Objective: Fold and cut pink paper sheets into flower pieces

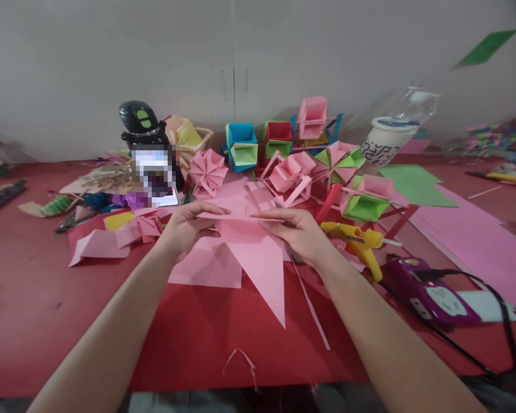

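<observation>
Between my two hands a partly folded sheet of pink paper [258, 258] is held up above the table, its long pointed flap hanging toward me. My left hand [193, 225] pinches the upper left end of the fold, thumb and fingers on either side. The upper right end is gripped by my right hand [294, 229] in the same way. Beneath it, another flat pink sheet [206, 267] lies on the red table. A thin pink paper strip [312, 307] rests below my right hand.
Folded paper models, including a blue-green box [241, 146] and a pink fan-like piece [207, 174], line the back. A phone [157, 172] leans at left. A yellow glue gun [356, 241] and a purple power strip [432, 292] with a black cord lie at right, near a white cup [384, 143].
</observation>
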{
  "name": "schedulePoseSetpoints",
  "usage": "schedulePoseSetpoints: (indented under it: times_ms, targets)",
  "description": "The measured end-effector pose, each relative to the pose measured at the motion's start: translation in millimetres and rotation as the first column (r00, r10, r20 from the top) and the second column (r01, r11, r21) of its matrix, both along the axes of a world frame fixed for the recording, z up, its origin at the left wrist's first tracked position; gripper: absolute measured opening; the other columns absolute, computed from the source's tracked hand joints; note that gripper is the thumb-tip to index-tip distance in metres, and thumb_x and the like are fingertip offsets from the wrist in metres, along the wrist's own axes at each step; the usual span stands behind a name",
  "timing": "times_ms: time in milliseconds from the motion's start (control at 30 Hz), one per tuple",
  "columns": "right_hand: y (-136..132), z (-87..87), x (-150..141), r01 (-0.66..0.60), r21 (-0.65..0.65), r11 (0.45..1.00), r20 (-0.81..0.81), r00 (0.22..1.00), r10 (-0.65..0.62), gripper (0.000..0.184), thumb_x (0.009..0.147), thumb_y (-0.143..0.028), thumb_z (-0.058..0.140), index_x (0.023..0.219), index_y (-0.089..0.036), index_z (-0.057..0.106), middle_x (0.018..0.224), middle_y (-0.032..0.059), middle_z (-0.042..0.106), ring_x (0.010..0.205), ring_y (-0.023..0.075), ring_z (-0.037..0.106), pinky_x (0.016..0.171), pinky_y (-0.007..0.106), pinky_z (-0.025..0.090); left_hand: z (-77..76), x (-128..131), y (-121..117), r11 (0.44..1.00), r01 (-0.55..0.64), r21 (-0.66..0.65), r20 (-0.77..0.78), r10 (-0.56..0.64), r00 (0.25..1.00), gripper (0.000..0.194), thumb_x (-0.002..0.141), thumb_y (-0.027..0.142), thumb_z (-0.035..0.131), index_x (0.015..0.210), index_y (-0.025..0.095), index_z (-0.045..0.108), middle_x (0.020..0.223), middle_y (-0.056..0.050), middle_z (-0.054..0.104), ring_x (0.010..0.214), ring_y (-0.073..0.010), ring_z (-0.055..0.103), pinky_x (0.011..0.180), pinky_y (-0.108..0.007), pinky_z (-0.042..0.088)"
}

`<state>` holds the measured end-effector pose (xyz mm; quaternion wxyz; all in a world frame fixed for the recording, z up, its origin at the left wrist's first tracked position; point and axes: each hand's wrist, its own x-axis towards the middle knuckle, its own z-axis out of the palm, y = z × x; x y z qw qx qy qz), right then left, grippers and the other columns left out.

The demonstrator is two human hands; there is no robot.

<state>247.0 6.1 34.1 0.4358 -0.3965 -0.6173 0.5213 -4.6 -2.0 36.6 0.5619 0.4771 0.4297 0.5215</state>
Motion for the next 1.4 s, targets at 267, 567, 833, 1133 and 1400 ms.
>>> schedulePoseSetpoints:
  times_ms: [267, 567, 833, 1133, 1400]
  targets:
    - [2.2, 2.1, 4.7, -0.097, 0.238, 0.966, 0.100, 0.992, 0.075, 0.029, 0.085, -0.014, 0.063, 0.099, -0.030, 0.082, 0.114, 0.0028, 0.078, 0.116, 0.0225, 0.069, 0.108, 0.043, 0.049, 4.5, 0.2, 2.0, 0.994, 0.036, -0.101, 0.128, -0.023, 0.992, 0.013, 0.073, 0.020, 0.066, 0.077, 0.013, 0.076, 0.103, -0.011, 0.076, 0.081, -0.0191, 0.070, 0.074, -0.030, 0.059]
    - [-0.5, -2.1, 4.1, -0.184, 0.350, 0.919, 0.226, 0.968, 0.107, 0.037, 0.081, -0.011, 0.065, 0.111, -0.027, 0.079, 0.129, 0.0074, 0.071, 0.125, 0.0238, 0.063, 0.112, 0.046, 0.045, -2.6, 4.0, 2.9, 0.993, -0.067, -0.097, -0.027, 0.065, 0.998, 0.036, 0.067, 0.023, 0.086, 0.100, 0.015, 0.073, 0.094, -0.004, 0.070, 0.078, -0.0121, 0.063, 0.066, -0.020, 0.051]
    - [-9.3, 0.4, 0.0, -0.342, 0.126, 0.931, 0.142, 0.935, 0.325, 0.030, 0.079, -0.036, 0.080, 0.106, -0.024, 0.078, 0.134, 0.0106, 0.062, 0.118, 0.0255, 0.064, 0.090, 0.037, 0.057, -10.4, 5.6, 6.7, 0.972, -0.220, -0.080, 0.001, 0.221, 0.975, 0.052, 0.065, 0.017, 0.087, 0.111, 0.015, 0.064, 0.085, -0.001, 0.068, 0.074, -0.0126, 0.066, 0.069, -0.025, 0.053]
    - [-4.5, -2.3, -10.8, -0.095, 0.021, 0.995, 0.152, 0.984, 0.091, 0.027, 0.088, -0.043, 0.071, 0.098, -0.017, 0.072, 0.095, 0.0056, 0.071, 0.084, 0.0164, 0.064, 0.076, 0.031, 0.051, -4.5, 23.7, -7.5, 0.998, -0.054, -0.016, -0.098, 0.052, 0.994, 0.050, 0.068, 0.022, 0.087, 0.112, 0.017, 0.064, 0.090, -0.002, 0.066, 0.074, -0.0121, 0.062, 0.062, -0.022, 0.049]
    - [-8.3, -2.4, -13.3, -0.094, -0.185, 0.978, 0.046, 0.994, 0.104, 0.032, 0.082, -0.044, 0.076, 0.101, -0.018, 0.068, 0.068, -0.0035, 0.059, 0.055, 0.0098, 0.045, 0.054, 0.026, 0.035, 8.5, 27.7, -13.2, 0.992, 0.056, -0.117, 0.134, -0.040, 0.990, 0.036, 0.076, 0.027, 0.074, 0.111, 0.019, 0.070, 0.102, -0.006, 0.068, 0.083, -0.0175, 0.065, 0.068, -0.029, 0.057]
